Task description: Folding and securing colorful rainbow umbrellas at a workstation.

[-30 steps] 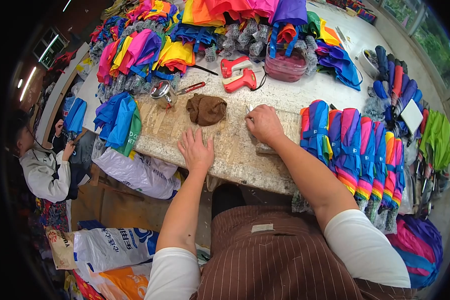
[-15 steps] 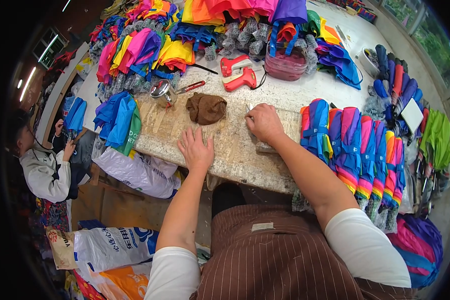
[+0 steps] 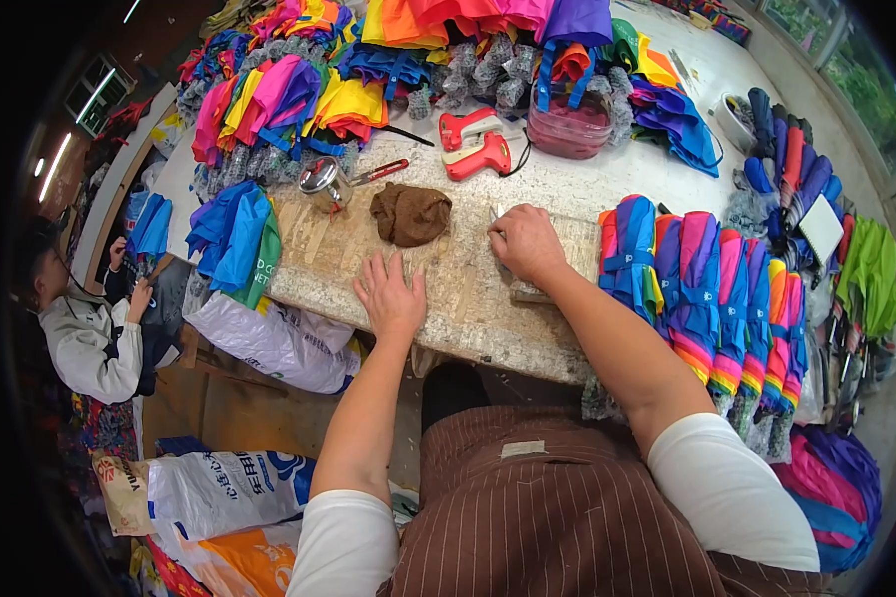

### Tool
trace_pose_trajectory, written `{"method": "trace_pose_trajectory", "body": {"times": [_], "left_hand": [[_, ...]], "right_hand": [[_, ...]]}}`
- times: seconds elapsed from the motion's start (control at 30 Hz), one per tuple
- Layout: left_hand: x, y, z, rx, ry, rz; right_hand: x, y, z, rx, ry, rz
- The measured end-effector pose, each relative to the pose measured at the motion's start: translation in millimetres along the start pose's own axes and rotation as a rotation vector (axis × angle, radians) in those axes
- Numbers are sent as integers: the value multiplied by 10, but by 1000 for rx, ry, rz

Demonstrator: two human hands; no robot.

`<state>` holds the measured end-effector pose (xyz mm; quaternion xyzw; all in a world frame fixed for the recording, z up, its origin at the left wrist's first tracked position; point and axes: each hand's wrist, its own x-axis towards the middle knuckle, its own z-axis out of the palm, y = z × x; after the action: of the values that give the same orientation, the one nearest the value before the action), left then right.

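Observation:
My left hand (image 3: 391, 297) lies flat on the worn front of the table (image 3: 319, 274), fingers spread and holding nothing. Just beyond its fingertips sits a crumpled brown cloth (image 3: 409, 215). To the right, my right hand (image 3: 526, 242) rests on the table with its fingers curled closed. A thin, pale tip shows by its thumb and forefinger, too small to name. Under and beside that hand lies a flat, worn board (image 3: 574, 249). Past the cloth are a shiny metal tin (image 3: 323, 181), a red utility knife (image 3: 379, 171) and two red-and-white tagging guns (image 3: 480, 159).
Folded rainbow umbrellas (image 3: 702, 279) line the right edge. Colourful umbrellas (image 3: 289, 95) are heaped at the back near a clear plastic tub (image 3: 569, 124). Blue folded umbrellas (image 3: 231, 237) lie at the left corner. Another person (image 3: 95, 343) works at far left. White sacks (image 3: 274, 338) sit below the table.
Both my hands stay where they were. The person at far left has shifted the blue umbrella slightly.

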<state>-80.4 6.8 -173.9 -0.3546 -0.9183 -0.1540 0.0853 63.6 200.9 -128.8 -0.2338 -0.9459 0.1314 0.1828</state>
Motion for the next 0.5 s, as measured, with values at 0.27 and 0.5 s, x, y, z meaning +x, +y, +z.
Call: {"method": "trace_pose_trajectory", "body": {"times": [0.27, 0.5], "left_hand": [[1, 12, -25, -9, -15, -6], [-1, 10, -22, -8, -23, -11]], "right_hand": [[3, 2, 0, -2, -1, 0], [3, -7, -8, -10, -14, 5]]}}
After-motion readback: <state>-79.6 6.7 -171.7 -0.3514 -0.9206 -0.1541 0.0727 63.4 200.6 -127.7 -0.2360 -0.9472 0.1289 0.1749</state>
